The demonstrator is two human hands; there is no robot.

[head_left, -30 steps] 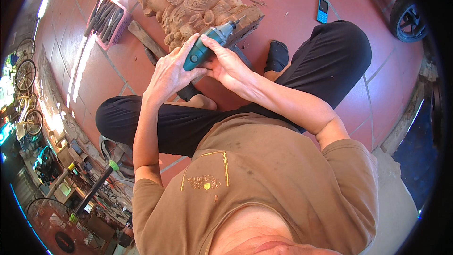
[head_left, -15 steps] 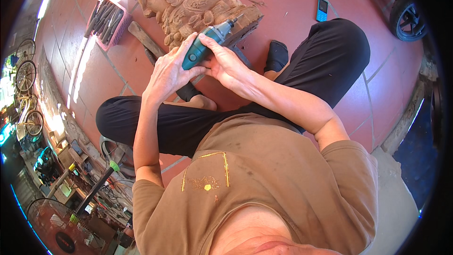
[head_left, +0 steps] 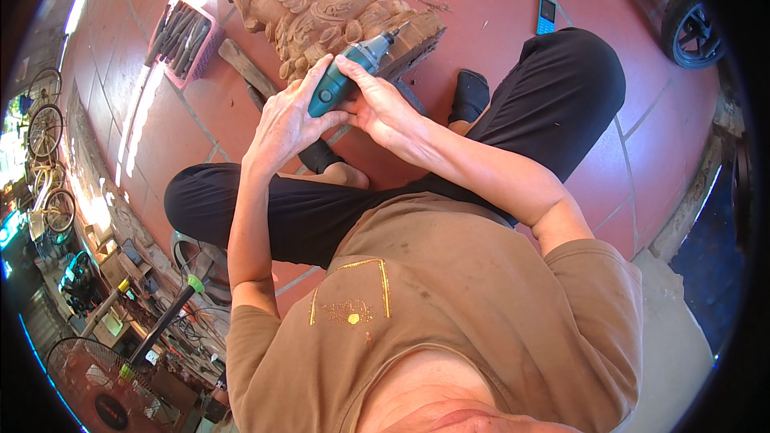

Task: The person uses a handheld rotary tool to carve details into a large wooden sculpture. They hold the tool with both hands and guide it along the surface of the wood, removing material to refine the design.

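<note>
A teal rotary tool (head_left: 343, 80) with a grey nose and a thin bit is held between my two hands, its tip pointing up and to the right. My left hand (head_left: 287, 119) wraps its rear end from the left side. On the other side, my right hand (head_left: 380, 106) grips the body, thumb lying along the top near the nose. Just beyond the tool, a brown carved wooden piece (head_left: 321, 4) with deep relief lies on the floor. The bit appears in front of the carving's near end; whether it touches I cannot tell.
A pink basket (head_left: 210, 46) full of dark chisel-like tools stands at the far left, near a wooden mallet-like bar (head_left: 245, 68). A blue keypad phone (head_left: 546, 16) lies on the red tiles beyond my right knee. A black wheel (head_left: 693, 28) stands far right; a fan (head_left: 108, 389) is lower left.
The bit's tip sits slightly further left and lower in the picture. Both hands keep the same hold on the rotary tool.
</note>
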